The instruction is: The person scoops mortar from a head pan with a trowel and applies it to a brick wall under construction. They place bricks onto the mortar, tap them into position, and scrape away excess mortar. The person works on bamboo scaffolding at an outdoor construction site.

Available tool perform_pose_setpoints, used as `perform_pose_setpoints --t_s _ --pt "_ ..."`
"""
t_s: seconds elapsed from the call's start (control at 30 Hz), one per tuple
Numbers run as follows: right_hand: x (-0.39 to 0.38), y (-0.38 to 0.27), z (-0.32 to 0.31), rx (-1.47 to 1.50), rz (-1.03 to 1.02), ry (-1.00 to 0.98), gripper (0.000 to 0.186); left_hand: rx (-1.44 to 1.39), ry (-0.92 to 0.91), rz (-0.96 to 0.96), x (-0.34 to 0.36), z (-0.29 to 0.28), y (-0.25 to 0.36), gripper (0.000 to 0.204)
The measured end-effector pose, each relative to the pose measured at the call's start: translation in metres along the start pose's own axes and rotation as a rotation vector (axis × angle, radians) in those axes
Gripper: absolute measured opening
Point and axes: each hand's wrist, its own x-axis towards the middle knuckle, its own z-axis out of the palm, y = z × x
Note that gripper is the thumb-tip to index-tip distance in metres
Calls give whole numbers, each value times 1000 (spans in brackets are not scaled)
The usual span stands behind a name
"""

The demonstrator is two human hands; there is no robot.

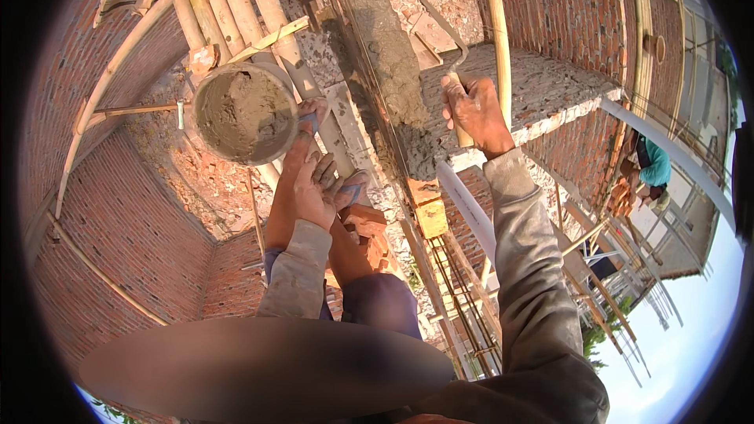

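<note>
My right hand (477, 114) is closed round the wooden handle of a trowel (441, 22). Its bent metal neck and blade, seen nearly edge-on, point away beside the wall top. Wet grey mortar (385, 39) covers that narrow wall top, just left of the trowel. My left hand (316, 195) hangs above my legs and sandalled feet, fingers loosely curled and apart, with nothing visible in it. Beyond it and to the left stands a round bucket (289, 88) with grey mortar (250, 114) inside.
Bamboo poles (228, 8) form a platform beside the bucket. Loose bricks (365, 224) lie near my feet. A pale pipe (467, 208) slants by my right forearm, and an upright bamboo pole (499, 47) stands beyond. Another person (653, 163) works at far right. Brick walls drop below.
</note>
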Motion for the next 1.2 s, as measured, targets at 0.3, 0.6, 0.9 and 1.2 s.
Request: perform_pose_setpoints --t_s 0.3,0.6,0.9,1.2 --pt "16 10 13 -655 -422 87 32 113 -57 0 2 47 -12 68" --pt "-87 86 14 -359 -138 93 22 203 -60 -13 9 60 -25 69" --pt "-160 148 37 -340 -234 241 23 257 -56 -34 16 57 -44 71" --pt "-215 198 51 -207 41 191 23 258 -44 -53 22 51 -55 72"
